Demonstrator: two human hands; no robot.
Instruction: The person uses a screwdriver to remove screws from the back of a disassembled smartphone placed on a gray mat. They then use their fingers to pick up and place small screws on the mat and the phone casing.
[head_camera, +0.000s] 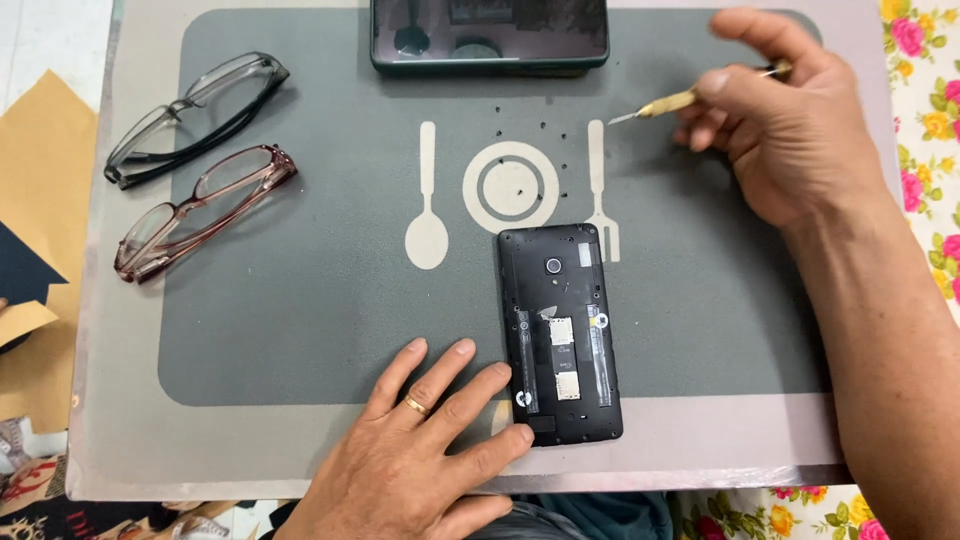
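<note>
A black phone (560, 333) lies face down on the grey placemat (300, 320), its back cover off and its inner frame and card slots showing. My left hand (430, 450) rests flat beside the phone's lower left corner, the index fingertip touching its edge; a gold ring sits on one finger. My right hand (780, 130) hovers at the upper right, pinching a thin brass-handled screwdriver (665, 104) whose tip points left. Several tiny black screws (520, 191) lie scattered over the printed plate design above the phone.
Two pairs of glasses lie at the left: a dark-framed pair (195, 115) and a brownish pair (205, 210). A dark rectangular case (490, 40) sits at the mat's top edge. Brown paper (45, 200) lies off the left side; a floral cloth (930, 130) shows at the right.
</note>
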